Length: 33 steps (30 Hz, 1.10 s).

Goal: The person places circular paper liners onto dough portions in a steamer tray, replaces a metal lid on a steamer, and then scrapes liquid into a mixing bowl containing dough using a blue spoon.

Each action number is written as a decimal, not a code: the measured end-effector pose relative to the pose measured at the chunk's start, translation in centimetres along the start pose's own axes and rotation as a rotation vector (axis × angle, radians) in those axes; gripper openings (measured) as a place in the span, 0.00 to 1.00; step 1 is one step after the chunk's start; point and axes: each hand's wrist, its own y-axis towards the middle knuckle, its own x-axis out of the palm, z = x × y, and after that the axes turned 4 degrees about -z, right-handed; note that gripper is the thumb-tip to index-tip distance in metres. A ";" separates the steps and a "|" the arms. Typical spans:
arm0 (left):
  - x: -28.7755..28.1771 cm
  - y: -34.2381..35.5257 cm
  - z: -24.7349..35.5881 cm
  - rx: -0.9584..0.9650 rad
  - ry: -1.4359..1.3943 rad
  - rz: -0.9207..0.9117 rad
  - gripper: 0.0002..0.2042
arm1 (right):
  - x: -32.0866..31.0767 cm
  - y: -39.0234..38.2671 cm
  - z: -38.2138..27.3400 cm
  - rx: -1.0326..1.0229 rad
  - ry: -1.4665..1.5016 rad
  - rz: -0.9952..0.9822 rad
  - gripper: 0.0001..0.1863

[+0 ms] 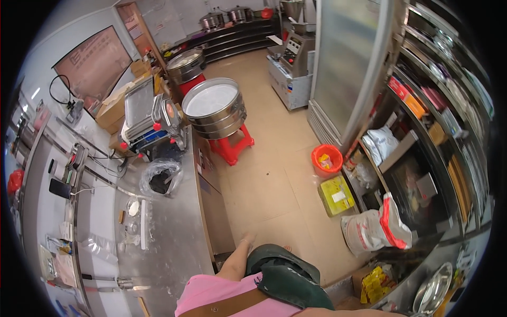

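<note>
My left forearm hangs down beside the metal counter (177,232), out of a pink sleeve. My left hand (248,239) shows small and blurred above the tiled floor, touching nothing that I can see; its fingers cannot be made out. At the lower edge my right forearm reaches toward the right, where a shiny metal bowl (434,289) stands. The right hand itself is out of view. A dark green apron with a brown strap covers my front. On the counter lie a clear plastic bag with something dark in it (160,182) and a knife (134,288).
A stacked metal steamer (215,108) stands on a red stool (232,145) past the counter's end. To the right are a red bucket (326,160), a yellow-green box (336,195), an open white sack (369,230) and loaded shelves (422,116). A tall glass-door cabinet (346,68) stands farther back.
</note>
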 end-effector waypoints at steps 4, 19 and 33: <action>-0.8 0.0 3.6 0.099 -0.039 0.005 0.27 | 4.3 2.4 -6.3 -0.006 -0.079 -0.023 0.05; -2.1 6.0 8.6 -0.341 -0.143 0.133 0.24 | 21.0 22.3 -34.3 -0.132 -0.645 -0.273 0.04; -4.0 20.3 29.4 -0.200 -0.259 0.313 0.27 | 77.1 11.5 -72.5 -0.814 -0.985 -0.759 0.11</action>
